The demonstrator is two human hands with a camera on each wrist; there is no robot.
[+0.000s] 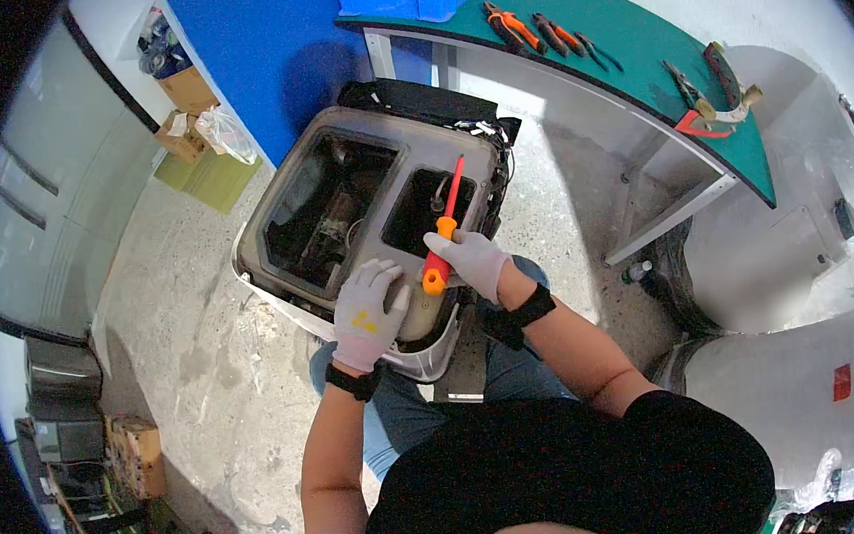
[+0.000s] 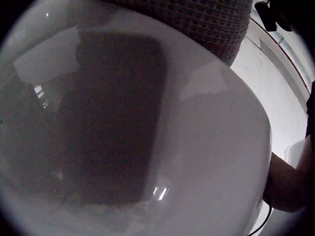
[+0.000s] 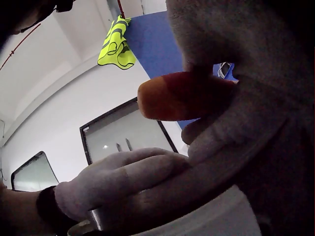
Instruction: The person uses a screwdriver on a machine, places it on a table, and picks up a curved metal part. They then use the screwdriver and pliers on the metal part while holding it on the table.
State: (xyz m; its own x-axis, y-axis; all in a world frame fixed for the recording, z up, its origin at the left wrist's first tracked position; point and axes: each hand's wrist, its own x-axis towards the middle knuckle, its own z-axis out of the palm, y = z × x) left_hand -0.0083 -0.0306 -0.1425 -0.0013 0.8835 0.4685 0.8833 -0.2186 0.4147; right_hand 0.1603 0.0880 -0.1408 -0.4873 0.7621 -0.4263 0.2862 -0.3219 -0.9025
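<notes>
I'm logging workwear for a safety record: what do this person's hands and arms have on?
The left hand and right hand wear whitish gloves; the left one carries a yellow mark on its back. A black band circles each wrist. The forearms are uncovered below short black sleeves.

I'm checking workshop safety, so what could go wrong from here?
The gloved right hand holds the screwdriver with its shaft across the small opening in the head view; if the grip slips, the tool might drop inside. The left hand rests on the housing near the large opening, so its fingers could slide in.
</notes>
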